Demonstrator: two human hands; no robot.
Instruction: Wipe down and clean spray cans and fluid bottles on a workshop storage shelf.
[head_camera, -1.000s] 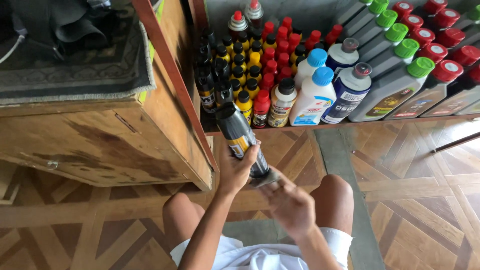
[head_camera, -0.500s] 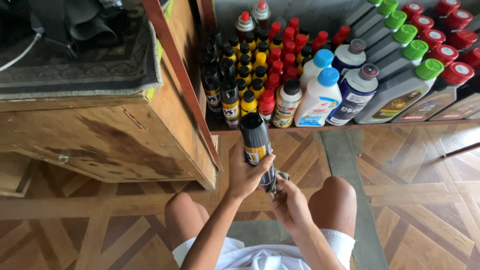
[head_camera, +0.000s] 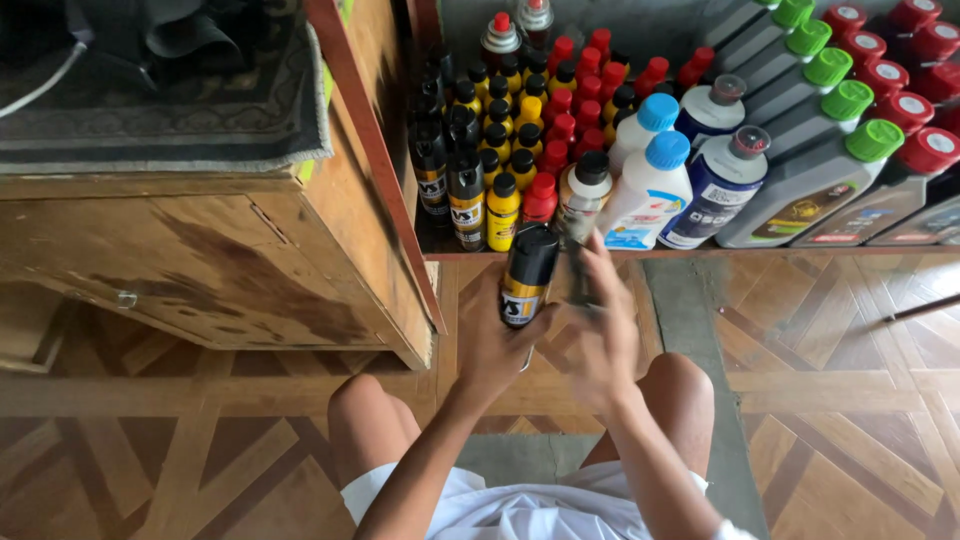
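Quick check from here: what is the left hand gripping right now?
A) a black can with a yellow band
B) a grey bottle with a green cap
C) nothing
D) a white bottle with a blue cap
A: the left hand is wrapped around the lower part of the black can with a yellow band, held up in front of the rows of bottles, while the right hand is blurred beside it.
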